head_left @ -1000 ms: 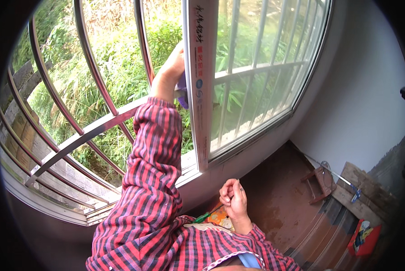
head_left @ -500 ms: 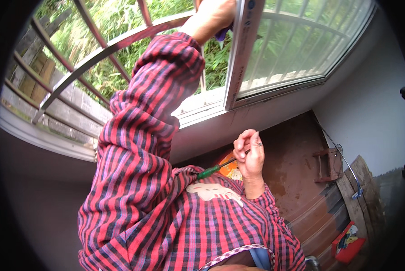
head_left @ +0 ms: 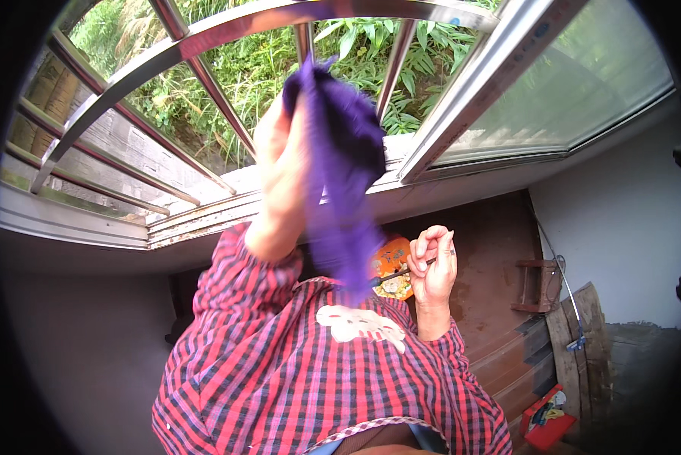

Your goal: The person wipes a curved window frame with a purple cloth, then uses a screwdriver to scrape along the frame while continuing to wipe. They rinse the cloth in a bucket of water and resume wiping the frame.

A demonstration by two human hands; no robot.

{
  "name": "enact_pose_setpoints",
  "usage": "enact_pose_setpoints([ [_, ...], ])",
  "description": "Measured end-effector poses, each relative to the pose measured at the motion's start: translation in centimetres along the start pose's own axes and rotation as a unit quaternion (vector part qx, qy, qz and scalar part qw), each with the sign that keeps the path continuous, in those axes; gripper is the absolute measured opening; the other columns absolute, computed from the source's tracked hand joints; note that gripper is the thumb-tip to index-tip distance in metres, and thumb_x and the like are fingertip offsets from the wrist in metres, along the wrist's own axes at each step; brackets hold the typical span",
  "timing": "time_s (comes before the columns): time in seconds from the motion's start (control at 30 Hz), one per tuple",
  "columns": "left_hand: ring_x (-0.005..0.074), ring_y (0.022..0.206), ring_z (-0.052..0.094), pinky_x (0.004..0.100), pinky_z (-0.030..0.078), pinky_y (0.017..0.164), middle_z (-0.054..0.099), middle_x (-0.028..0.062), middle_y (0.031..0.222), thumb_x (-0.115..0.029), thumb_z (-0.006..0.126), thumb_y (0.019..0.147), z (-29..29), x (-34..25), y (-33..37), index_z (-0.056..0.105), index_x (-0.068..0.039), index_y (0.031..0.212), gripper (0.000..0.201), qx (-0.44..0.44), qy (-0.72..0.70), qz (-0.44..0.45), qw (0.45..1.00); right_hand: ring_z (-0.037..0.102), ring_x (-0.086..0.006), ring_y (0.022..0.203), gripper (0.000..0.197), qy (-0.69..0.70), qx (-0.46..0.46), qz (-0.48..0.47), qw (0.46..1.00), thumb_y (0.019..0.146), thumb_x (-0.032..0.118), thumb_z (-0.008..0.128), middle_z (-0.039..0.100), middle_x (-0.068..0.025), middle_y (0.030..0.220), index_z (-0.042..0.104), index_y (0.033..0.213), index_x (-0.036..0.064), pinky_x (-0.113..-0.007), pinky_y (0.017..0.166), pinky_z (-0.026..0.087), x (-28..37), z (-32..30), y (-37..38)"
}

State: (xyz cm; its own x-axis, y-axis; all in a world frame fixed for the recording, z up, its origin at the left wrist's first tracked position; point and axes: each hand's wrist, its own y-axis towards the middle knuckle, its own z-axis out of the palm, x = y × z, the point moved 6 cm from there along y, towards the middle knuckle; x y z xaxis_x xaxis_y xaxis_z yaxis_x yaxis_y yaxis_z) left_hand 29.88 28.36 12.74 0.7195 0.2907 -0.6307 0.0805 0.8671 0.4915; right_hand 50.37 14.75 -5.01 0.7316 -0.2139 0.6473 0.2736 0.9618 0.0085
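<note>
The left hand (head_left: 283,163) is closed around a purple cloth (head_left: 344,174), raised before the window sill (head_left: 204,216) and metal bars (head_left: 204,76). The right hand (head_left: 433,267) pinches a thin tool (head_left: 401,273) above the brown floor (head_left: 492,250), beside a white wall (head_left: 613,220).

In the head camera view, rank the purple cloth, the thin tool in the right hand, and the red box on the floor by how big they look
1. purple cloth, largest, though nearest the camera
2. red box
3. thin tool, mostly hidden in the right hand

Curved metal window bars (head_left: 204,45) front green foliage (head_left: 264,68); a red box (head_left: 547,421) sits beside wooden planks (head_left: 575,341).
</note>
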Motion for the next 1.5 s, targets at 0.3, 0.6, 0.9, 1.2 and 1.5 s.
enact_pose_setpoints([
  [0.3,0.0179,0.114,0.062,0.0294,0.048,0.1,0.063,0.0096,0.128,-0.029,0.045,0.111,-15.6,7.4,-9.2,0.05,-0.006,0.14,0.038,-0.169,-0.077,-0.334,0.924,0.03,-0.0042,0.049,0.041,0.01,-0.008,0.072,0.997,0.112,0.044,0.039,0.042,-0.0007,0.072,0.055,0.105,0.0074,-0.017,0.039,0.024,5.1,-1.9,2.7],
  [0.6,0.0327,0.118,0.063,0.0405,0.047,0.103,0.063,0.0207,0.13,-0.017,0.051,0.107,-10.0,20.6,-3.7,0.042,-0.001,0.152,0.049,0.27,0.335,-0.091,0.898,0.033,-0.0033,0.05,0.04,0.002,-0.135,0.114,0.984,0.112,0.043,0.039,0.047,0.0,0.074,0.058,0.103,0.0083,-0.016,0.04,0.025,-0.4,-4.8,-1.1],
  [0.9,0.0464,0.104,0.058,0.0515,0.046,0.095,0.061,0.0277,0.106,-0.002,0.055,0.087,-9.0,28.6,-4.2,0.05,0.005,0.118,0.032,0.302,0.549,0.002,0.779,0.033,-0.0053,0.053,0.038,0.007,-0.177,0.039,0.983,0.112,0.043,0.043,0.046,0.0006,0.073,0.058,0.103,0.0091,-0.018,0.043,0.025,1.1,-5.9,-2.5],
  [1.2,0.0429,0.098,0.062,0.0495,0.05,0.087,0.064,0.0242,0.098,-0.001,0.056,0.086,-8.0,28.0,-4.4,0.052,0.002,0.112,0.027,0.261,0.573,0.031,0.776,0.033,-0.0045,0.052,0.034,0.008,-0.173,0.042,0.984,0.113,0.038,0.042,0.044,0.0015,0.074,0.055,0.102,0.0077,-0.018,0.04,0.026,0.5,-6.1,-1.0],
  [1.5,0.0365,0.092,0.063,0.0449,0.049,0.08,0.063,0.0167,0.093,-0.006,0.052,0.091,-7.9,27.7,-4.4,0.053,-0.001,0.106,0.016,0.292,0.599,0.034,0.745,0.034,-0.0055,0.052,0.035,-0.015,-0.142,0.062,0.988,0.113,0.039,0.041,0.047,0.0006,0.073,0.057,0.102,0.009,-0.019,0.044,0.026,0.5,-4.9,-0.7],
])
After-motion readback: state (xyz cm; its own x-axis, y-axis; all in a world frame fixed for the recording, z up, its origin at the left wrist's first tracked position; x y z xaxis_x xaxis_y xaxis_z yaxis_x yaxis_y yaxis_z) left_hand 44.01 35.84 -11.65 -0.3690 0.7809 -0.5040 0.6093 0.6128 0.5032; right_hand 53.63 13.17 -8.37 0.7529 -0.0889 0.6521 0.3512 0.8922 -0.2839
